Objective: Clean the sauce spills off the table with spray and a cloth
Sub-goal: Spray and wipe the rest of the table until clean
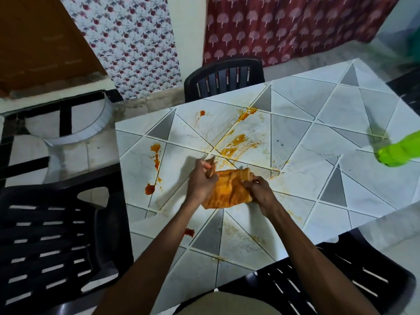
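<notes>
The job looks roughly half done. The orange-stained, crumpled fabric cloth (227, 189) is already soaked with sauce, and the middle of the white and grey triangle-patterned glossy table (341, 110) carries a thin, streaky orange smear (236, 142), which looks wiped but not clean. Thick, wet red-orange blobs remain untouched along the table's left edge: a long drip (155, 153), a round pool (149, 188) below it, and a small spot (189, 231) nearer the front edge. 2 more patches sit toward the far edge, a small dab (201, 113) and a wider splash (247, 112). Faint yellowish film also marks the pale seams near the front edge.

The cloth sits near the table's middle, stretched between both hands. The left hand (201, 178) has its fingers curled tight round a bunched end, and the right hand (261, 189) pinches the opposite end. Whether the cloth touches the surface cannot be told.

A bright green plastic object (400, 151) at the table's right edge is blurred; it is probably the spray bottle, well apart from both hands. The cloth looks too saturated to lift much more.
</notes>
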Motion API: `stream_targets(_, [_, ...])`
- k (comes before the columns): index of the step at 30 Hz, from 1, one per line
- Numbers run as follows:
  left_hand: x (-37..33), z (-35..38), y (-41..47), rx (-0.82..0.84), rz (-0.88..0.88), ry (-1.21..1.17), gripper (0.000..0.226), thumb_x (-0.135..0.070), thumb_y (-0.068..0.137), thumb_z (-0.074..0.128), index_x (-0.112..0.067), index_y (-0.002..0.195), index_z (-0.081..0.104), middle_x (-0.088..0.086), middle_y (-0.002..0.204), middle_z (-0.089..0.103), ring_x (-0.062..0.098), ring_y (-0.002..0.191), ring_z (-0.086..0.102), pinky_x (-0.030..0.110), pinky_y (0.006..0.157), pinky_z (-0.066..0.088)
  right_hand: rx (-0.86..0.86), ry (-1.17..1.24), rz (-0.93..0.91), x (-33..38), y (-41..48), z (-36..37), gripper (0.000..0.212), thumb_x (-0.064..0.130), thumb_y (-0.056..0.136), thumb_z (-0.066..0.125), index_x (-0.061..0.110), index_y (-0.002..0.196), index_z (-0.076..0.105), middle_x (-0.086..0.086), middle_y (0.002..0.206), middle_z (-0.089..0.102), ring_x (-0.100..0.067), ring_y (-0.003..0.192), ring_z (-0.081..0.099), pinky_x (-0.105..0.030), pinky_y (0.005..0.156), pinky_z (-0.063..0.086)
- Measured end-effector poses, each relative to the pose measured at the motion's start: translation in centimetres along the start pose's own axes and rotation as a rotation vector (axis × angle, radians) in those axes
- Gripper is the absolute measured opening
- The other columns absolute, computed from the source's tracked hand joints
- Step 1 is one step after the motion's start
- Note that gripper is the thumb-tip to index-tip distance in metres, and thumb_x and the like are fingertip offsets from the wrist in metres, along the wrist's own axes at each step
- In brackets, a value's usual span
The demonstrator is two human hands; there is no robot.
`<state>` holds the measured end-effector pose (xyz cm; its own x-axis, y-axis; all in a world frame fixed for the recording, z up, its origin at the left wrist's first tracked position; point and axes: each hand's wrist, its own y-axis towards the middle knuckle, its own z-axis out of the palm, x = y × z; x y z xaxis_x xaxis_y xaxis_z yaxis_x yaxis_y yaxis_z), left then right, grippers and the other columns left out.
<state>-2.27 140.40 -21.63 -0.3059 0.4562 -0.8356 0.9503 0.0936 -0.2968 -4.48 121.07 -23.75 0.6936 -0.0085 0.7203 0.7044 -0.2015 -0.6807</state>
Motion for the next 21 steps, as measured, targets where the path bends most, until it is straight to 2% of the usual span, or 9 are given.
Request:
stream_targets(2, [-1.6, 3.3, -0.2, 0.06, 0.01, -0.045, 0.032, -0.016, 0.085, 0.074, -0.018, 0.104, 0.049, -0.009, 0.09, 0.058, 0.006, 0.081, 0.057, 0.027, 0.069, 0.048, 0.048, 0.099, 0.063, -0.4, 0.0, -0.9, 0.027, 0.032, 0.102, 0.055, 0.012, 0.118, 0.065, -0.009, 0.1, 0.075, -0.026, 0.091, 0.071, -0.036, 0.075, 0.058])
stream_targets(4, [-2.5, 6.1, -0.4, 0.173, -0.023, -0.104, 0.029, -0.013, 0.087, 0.072, -0.018, 0.104, 0.048, -0.006, 0.09, 0.059, 0.011, 0.081, 0.06, 0.034, 0.071, 0.052, 0.095, 0.171, 0.138, -0.8, 0.3, -1.8, 0.047, 0.049, 0.106, 0.038, 0.014, 0.117, 0.069, -0.01, 0.103, 0.076, -0.027, 0.095, 0.07, -0.039, 0.083, 0.056])
stream_targets(6, [-2.7, 7.8, -0.6, 0.274, -0.061, -0.123, 0.025, -0.013, 0.09, 0.068, -0.023, 0.101, 0.048, -0.001, 0.094, 0.062, 0.025, 0.087, 0.066, 0.043, 0.074, 0.056, 0.106, 0.244, 0.181, -1.1, 0.6, -2.7, 0.057, 0.057, 0.105, 0.031, 0.015, 0.115, 0.068, -0.011, 0.103, 0.075, -0.025, 0.093, 0.069, -0.036, 0.076, 0.055])
stream_targets(7, [-2.6, 8.2, -0.6, 0.282, -0.066, -0.109, 0.023, -0.013, 0.09, 0.067, -0.026, 0.1, 0.049, 0.001, 0.096, 0.063, 0.029, 0.089, 0.067, 0.045, 0.076, 0.057, 0.11, 0.242, 0.188, -1.2, 0.6, -3.2, 0.057, 0.059, 0.104, 0.031, 0.016, 0.112, 0.067, -0.009, 0.096, 0.074, -0.023, 0.087, 0.069, -0.034, 0.07, 0.054])
stream_targets(9, [-1.8, 7.5, -0.4, 0.225, -0.059, -0.069, 0.017, -0.014, 0.092, 0.064, -0.025, 0.099, 0.054, 0.004, 0.1, 0.066, 0.027, 0.091, 0.068, 0.046, 0.08, 0.059, 0.124, 0.187, 0.171, -1.0, 0.7, -3.4, 0.051, 0.059, 0.102, 0.041, 0.017, 0.107, 0.069, -0.006, 0.088, 0.074, -0.022, 0.082, 0.069, -0.031, 0.064, 0.053])
stream_targets(12, [-0.3, 5.1, -0.1, 0.065, -0.059, 0.103, 0.011, -0.011, 0.091, 0.06, -0.019, 0.099, 0.062, 0.0, 0.101, 0.068, 0.019, 0.094, 0.065, 0.033, 0.084, 0.054, 0.112, 0.074, 0.102, -1.2, 1.3, -3.3, 0.047, 0.048, 0.089, 0.071, 0.01, 0.116, 0.068, -0.014, 0.11, 0.074, -0.027, 0.095, 0.071, -0.037, 0.071, 0.059])
stream_targets(14, [0.9, 3.6, 0.2, -0.001, -0.136, 0.193, 0.011, -0.015, 0.09, 0.061, -0.015, 0.1, 0.065, 0.0, 0.099, 0.068, 0.02, 0.092, 0.064, 0.03, 0.079, 0.051, 0.062, 0.045, 0.091, -1.1, 1.6, -2.9, 0.048, 0.038, 0.082, 0.082, 0.008, 0.115, 0.066, -0.013, 0.108, 0.073, -0.029, 0.095, 0.071, -0.042, 0.079, 0.061])
stream_targets(18, [2.8, 2.9, 0.4, 0.128, -0.296, 0.125, 0.038, -0.044, 0.08, 0.07, -0.009, 0.095, 0.068, 0.013, 0.093, 0.073, 0.032, 0.086, 0.069, 0.037, 0.073, 0.053, 0.05, 0.079, 0.126, -0.8, 2.1, -2.3, 0.053, 0.028, 0.073, 0.089, 0.011, 0.116, 0.062, -0.011, 0.106, 0.072, -0.028, 0.093, 0.071, -0.038, 0.073, 0.061])
stream_targets(21, [3.3, 3.7, 0.5, 0.131, -0.302, 0.093, 0.032, -0.037, 0.078, 0.078, -0.01, 0.092, 0.068, 0.012, 0.094, 0.073, 0.028, 0.086, 0.069, 0.037, 0.076, 0.056, 0.112, 0.079, 0.155, -0.7, 2.5, -2.3, 0.072, 0.027, 0.064, 0.091, 0.006, 0.126, 0.062, -0.015, 0.111, 0.073, -0.034, 0.096, 0.073, -0.048, 0.079, 0.063])
